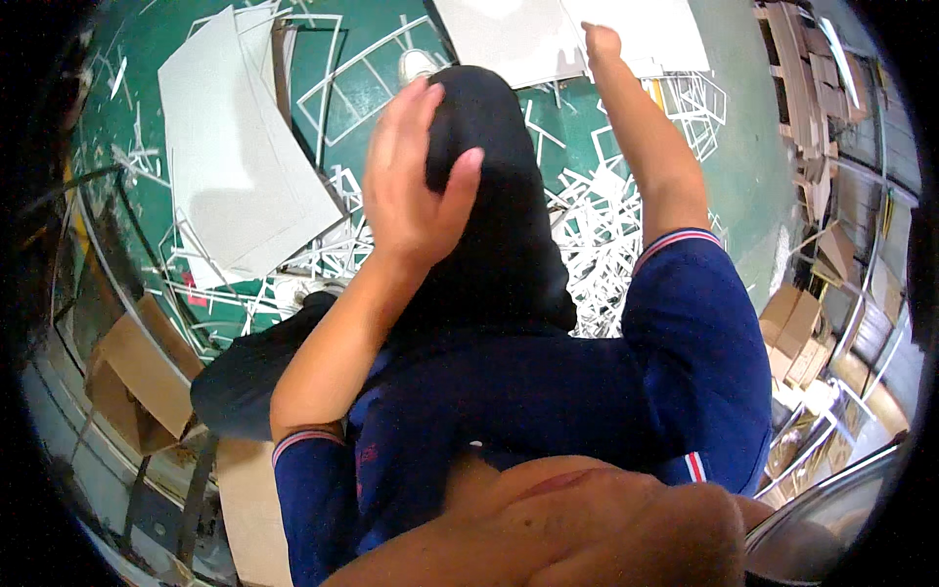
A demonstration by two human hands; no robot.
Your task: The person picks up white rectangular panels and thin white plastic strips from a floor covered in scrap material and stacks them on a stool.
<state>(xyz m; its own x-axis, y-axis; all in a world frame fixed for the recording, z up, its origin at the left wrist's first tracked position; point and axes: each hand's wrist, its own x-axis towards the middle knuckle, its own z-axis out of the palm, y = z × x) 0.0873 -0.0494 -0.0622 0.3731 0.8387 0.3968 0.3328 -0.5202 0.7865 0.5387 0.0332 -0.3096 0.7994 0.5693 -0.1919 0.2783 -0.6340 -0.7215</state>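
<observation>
The left hand (pixel 411 186) is hovering over the knee (pixel 479 112), fingers parted, empty; the right hand (pixel 603 44) is reaching over white sheets (pixel 509 39) ahead, grip unclear. Scattered strips (pixel 592 259) are suggesting partial trimming; what is remaining is unclear.

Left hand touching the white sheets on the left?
Apart. In the head view, white scraps show in the gap between the left hand and the right corner of the white sheets.

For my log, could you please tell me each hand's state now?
Left hand: open, holding nothing.
Right hand: at the white sheet; grip cannot be told.
</observation>
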